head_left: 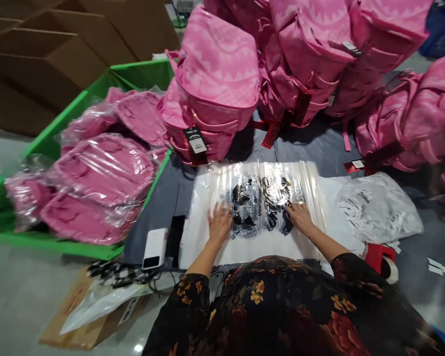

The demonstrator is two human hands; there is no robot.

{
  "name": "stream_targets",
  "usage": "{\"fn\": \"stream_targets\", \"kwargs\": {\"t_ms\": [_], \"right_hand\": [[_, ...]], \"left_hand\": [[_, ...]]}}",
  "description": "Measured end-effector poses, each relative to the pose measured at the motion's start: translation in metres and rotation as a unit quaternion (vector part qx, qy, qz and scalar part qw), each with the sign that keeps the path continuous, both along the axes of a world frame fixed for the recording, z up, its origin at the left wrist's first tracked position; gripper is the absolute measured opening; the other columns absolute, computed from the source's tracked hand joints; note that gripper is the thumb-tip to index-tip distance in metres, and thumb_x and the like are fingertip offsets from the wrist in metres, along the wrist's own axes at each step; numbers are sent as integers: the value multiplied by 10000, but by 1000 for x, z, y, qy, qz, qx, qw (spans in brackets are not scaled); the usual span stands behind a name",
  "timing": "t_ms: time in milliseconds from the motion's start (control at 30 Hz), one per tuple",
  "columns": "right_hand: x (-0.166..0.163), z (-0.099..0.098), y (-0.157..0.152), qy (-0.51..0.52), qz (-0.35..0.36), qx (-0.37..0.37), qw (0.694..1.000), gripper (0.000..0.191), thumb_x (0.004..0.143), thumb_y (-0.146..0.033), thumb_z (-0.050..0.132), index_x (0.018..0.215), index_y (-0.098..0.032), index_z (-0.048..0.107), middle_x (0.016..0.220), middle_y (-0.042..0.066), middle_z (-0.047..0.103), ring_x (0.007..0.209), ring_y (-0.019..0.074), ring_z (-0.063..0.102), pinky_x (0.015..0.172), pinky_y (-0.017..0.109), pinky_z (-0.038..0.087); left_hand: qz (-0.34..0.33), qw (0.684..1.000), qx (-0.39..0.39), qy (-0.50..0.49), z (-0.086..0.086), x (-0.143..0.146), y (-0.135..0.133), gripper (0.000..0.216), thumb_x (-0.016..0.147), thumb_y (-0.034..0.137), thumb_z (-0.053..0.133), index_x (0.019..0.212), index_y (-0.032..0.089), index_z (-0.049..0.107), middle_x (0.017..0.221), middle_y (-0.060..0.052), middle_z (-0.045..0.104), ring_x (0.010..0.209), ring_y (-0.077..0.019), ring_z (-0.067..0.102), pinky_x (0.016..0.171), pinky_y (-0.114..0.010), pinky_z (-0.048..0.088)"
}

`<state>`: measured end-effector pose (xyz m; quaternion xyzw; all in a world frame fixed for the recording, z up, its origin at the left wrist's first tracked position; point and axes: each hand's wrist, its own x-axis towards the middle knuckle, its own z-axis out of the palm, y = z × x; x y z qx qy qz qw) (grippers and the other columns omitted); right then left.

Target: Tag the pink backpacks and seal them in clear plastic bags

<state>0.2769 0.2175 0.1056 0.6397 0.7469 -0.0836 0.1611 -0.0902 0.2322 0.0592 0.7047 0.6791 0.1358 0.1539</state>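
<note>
A stack of clear plastic bags [246, 170] with black printing lies flat on white sheets in front of me. My left hand [219, 222] rests on the left part of the top bag, fingers spread. On the right side of the print, my right hand [300, 217] touches the plastic with its fingers stretched out. Just beyond the bags stands a pink backpack [217, 64] with a black and white hang tag [196, 142]. Neither hand grips anything that I can see.
Left is a green-sided bin [70, 249] of bagged pink backpacks [104, 168]. More pink backpacks [311, 49] stand behind. A bag of white scraps [381, 207] and a red tape dispenser [380, 257] lie right; a white phone-like device [155, 244] lies left. Cardboard boxes [70, 64] stand far left.
</note>
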Motion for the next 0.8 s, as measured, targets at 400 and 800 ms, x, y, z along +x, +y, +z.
{"fn": "stream_targets", "kwargs": {"t_ms": [400, 800], "right_hand": [[64, 22, 7, -60, -163, 42, 984, 347, 932, -147, 485, 1182, -141, 725, 1318, 224, 599, 1168, 341, 517, 929, 444, 371], [19, -24, -9, 51, -58, 0, 997, 543, 956, -295, 563, 1491, -209, 518, 1590, 168, 430, 1459, 358, 358, 1163, 512, 302]], "left_hand": [[168, 984, 28, -44, -17, -67, 50, 601, 814, 389, 740, 1333, 154, 549, 1568, -243, 374, 1454, -509, 337, 1140, -725, 312], [177, 975, -78, -112, -19, 78, 12, 354, 853, 298, 720, 1140, 126, 604, 1508, -276, 451, 1426, -445, 396, 1129, -632, 338]]}}
